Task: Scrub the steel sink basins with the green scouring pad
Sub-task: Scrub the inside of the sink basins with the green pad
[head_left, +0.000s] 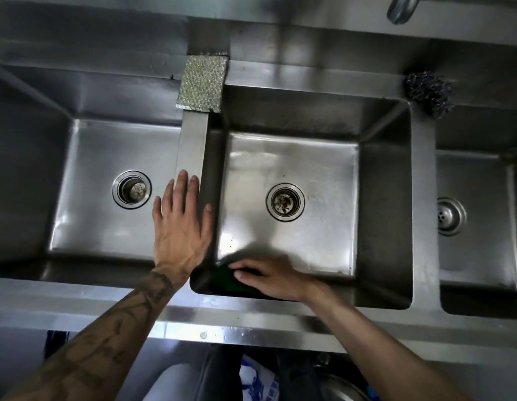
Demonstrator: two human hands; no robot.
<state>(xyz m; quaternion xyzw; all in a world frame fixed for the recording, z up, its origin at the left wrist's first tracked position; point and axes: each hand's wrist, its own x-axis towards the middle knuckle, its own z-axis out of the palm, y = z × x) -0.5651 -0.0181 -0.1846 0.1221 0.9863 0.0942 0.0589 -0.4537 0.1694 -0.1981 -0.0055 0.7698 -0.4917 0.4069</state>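
Note:
Three steel basins lie below me: a left basin (86,215), a middle basin (318,235) and a right basin (480,256), partly cut off by the frame edge. My right hand (273,280) presses the dark green scouring pad (225,282) against the near left corner of the middle basin, fingers over the pad. My left hand (180,224) rests flat, fingers spread, on the steel divider (192,146) between the left and middle basins. It holds nothing.
A silvery mesh scouring cloth (203,82) lies on the divider's far end. A dark steel wool ball (428,91) sits on the back rim at the right. A faucet spout (402,7) hangs at the top. Each basin has a round drain strainer.

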